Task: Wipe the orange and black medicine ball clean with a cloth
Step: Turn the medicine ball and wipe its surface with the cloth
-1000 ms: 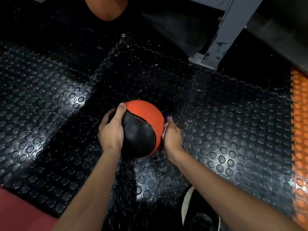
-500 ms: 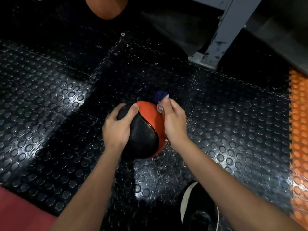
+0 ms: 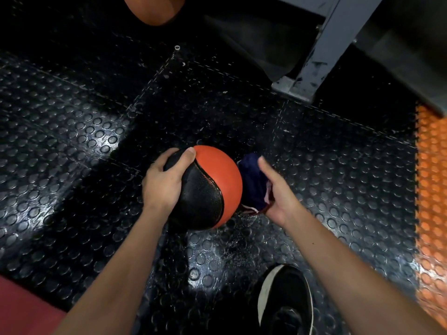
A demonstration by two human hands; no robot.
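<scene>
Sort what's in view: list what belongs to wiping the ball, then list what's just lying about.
Part of the job:
medicine ball, gripped by the left hand
dark blue cloth, held in the right hand beside the ball

Just lying about:
second orange ball at the top edge
grey metal post
black shoe
studded floor mat

The scene is dimly lit overall. Bright glare patches are thrown onto the black round-studded rubber floor (image 3: 72,131) at left and below centre. Deep shadow is cast across the top. Wide-angle bending is seen at the edges, where detail is softened.
</scene>
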